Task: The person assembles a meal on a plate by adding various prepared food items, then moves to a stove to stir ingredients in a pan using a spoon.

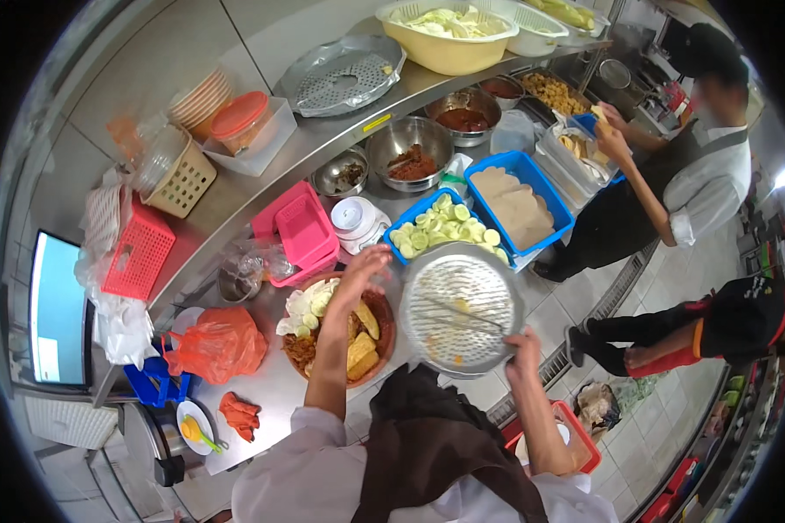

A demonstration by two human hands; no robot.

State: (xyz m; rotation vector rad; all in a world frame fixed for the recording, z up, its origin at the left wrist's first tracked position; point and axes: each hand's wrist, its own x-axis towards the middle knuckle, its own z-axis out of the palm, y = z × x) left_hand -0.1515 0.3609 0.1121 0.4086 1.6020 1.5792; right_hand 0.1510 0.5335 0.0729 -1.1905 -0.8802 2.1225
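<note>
My right hand (523,356) grips the rim of a round perforated metal tray (454,287), which is tilted in front of my apron. A few yellow food bits lie on it, and thin dark bars cross it. My left hand (364,271) is raised with spread, slightly blurred fingers and holds nothing visible. Below that hand and forearm sits a brown clay bowl (387,327), partly hidden. In the bowl are yellow fried pieces (362,353), pale cabbage leaves (297,314), cucumber slices (311,321) and brown shredded food (299,346).
Blue trays hold cucumber slices (441,225) and flat beige pieces (507,199). Pink baskets (304,229), a white kitchen scale (356,222) and steel bowls (412,147) stand behind. An orange bag (226,346) lies left. A shelf (360,121) overhangs; a co-worker (680,163) stands right.
</note>
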